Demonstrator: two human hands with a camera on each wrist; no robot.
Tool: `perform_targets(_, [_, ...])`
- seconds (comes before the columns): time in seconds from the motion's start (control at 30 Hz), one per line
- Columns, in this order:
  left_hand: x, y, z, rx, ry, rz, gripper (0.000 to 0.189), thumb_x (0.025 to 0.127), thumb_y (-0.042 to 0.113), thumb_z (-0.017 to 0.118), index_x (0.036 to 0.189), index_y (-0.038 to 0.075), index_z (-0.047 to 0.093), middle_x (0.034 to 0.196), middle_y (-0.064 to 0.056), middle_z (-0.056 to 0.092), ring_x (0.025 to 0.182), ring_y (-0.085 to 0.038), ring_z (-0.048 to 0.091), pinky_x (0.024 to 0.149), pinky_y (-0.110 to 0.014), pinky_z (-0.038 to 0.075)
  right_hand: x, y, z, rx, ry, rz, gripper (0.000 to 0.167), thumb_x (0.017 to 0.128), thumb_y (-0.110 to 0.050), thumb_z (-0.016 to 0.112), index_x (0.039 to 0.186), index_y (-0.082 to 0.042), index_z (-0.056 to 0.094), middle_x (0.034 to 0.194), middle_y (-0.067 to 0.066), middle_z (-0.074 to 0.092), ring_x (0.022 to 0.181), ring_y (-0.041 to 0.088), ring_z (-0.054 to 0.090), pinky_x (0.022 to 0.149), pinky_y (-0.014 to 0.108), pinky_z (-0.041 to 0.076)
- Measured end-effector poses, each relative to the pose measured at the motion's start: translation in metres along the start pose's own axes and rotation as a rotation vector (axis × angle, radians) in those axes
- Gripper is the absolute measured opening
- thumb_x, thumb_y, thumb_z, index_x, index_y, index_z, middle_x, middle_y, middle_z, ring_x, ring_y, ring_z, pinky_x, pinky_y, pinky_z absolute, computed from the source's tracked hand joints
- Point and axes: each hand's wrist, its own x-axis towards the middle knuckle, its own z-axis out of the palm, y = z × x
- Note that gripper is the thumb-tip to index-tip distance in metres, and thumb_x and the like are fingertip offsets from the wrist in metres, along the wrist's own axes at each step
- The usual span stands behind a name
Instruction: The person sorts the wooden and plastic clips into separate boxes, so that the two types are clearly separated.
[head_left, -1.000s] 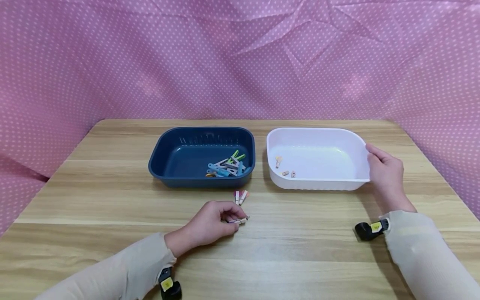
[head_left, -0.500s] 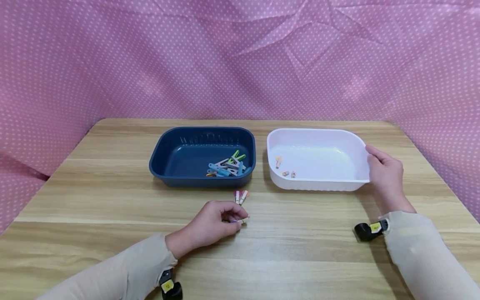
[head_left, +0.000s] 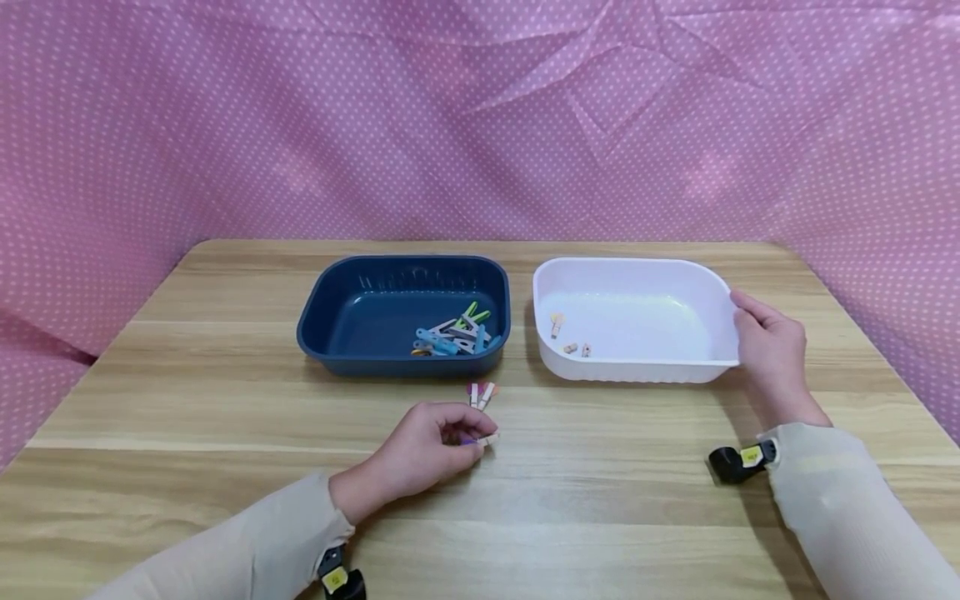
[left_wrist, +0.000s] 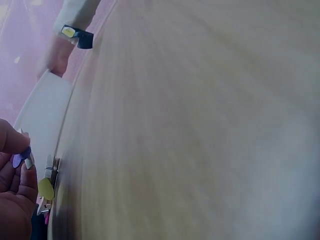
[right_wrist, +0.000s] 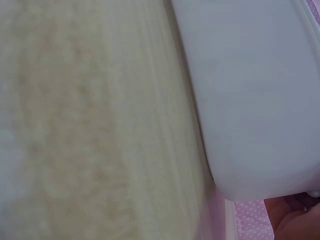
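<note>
In the head view my left hand pinches a small wooden clothespin between thumb and fingers, low over the table. Its purple decoration shows between the fingertips in the left wrist view. Just beyond that hand lie two pale clothespins with pink and orange ends. In the left wrist view a clothespin with a yellow heart is near the hand. My right hand grips the right end of a white basin; mostly hidden behind the basin, it barely shows in the right wrist view.
A dark blue basin stands left of the white one, with several blue, grey and green clothespins heaped in its front right corner. Three small wooden clothespins lie at the white basin's left side. Pink dotted cloth hangs behind the wooden table.
The clothespin has turned slightly in my left fingers, and its purple part shows more clearly. My right hand and both basins keep their places.
</note>
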Motion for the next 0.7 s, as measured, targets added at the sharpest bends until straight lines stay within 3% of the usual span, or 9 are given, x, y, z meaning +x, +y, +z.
perform_targets(0.27, [-0.0004,0.0004,0.0014,-0.023,0.021,-0.006,0.018,0.082,0.003,0.066,0.097,0.009,0.071,0.091,-0.002,0.068,0.079,-0.015,0.055,0.069,-0.019,0.050,-0.0001,0.0000,-0.0001,0.040,-0.006,0.007,0.043,0.097,-0.027,0.039,0.138,-0.017,0.043,0.149,0.002,0.030,0.134,0.017,0.033,0.107,0.029,0.033])
perform_targets(0.47, [0.0002,0.0020,0.0014,-0.042,0.043,-0.020,0.019,0.082,0.002,0.065,0.098,0.010,0.071,0.095,-0.001,0.068,0.081,-0.015,0.055,0.071,-0.019,0.050,-0.0011,-0.0008,-0.0006,0.007,0.005,0.004,0.043,0.097,-0.028,0.039,0.138,-0.017,0.043,0.148,0.004,0.032,0.132,0.016,0.036,0.099,0.019,0.039])
perform_targets(0.7, [0.0033,0.0036,0.0033,-0.060,0.064,0.021,0.019,0.082,0.000,0.063,0.098,0.006,0.071,0.097,-0.004,0.069,0.082,-0.012,0.057,0.073,-0.017,0.051,-0.0006,-0.0001,-0.0003,-0.014,0.006,-0.004,0.043,0.097,-0.028,0.038,0.139,-0.017,0.043,0.148,0.005,0.032,0.132,0.017,0.035,0.103,0.026,0.037])
